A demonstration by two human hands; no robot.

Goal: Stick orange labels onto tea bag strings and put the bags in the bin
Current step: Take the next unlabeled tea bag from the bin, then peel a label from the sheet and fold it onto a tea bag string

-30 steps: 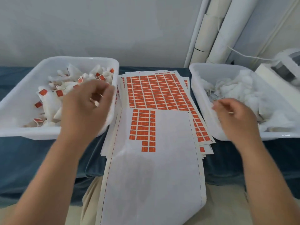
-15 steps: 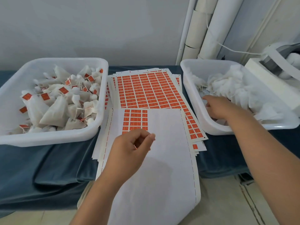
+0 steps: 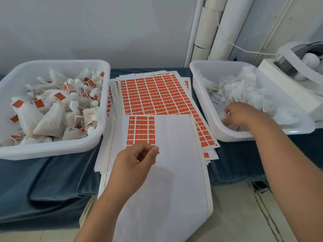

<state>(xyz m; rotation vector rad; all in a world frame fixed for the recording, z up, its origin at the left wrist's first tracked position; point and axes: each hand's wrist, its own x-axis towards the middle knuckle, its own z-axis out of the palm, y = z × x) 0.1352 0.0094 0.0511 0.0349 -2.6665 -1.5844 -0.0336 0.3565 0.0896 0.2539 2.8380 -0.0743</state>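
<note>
A table under blue cloth (image 3: 52,186) stands against a grey wall. It carries two white bins. The left bin (image 3: 52,151), at the left edge, holds labelled tea bags, too many to count, and the right bin (image 3: 227,135) holds plain ones. Between the bins lie stacked label sheets (image 3: 153,95).

The fingers of the left hand (image 3: 134,159) pinch one orange label (image 3: 155,160), of which only a sliver shows. It is better to peel it slowly from a corner. The fingers of the right hand (image 3: 239,114) curl round one tea bag (image 3: 223,116), and they should first free its string.

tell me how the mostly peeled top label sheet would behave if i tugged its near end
Probably floppy: the top sheet already droops over the table edge. Likely very light, being thin paper with few labels left. It may slide easily, lying loose on the stack.
</note>
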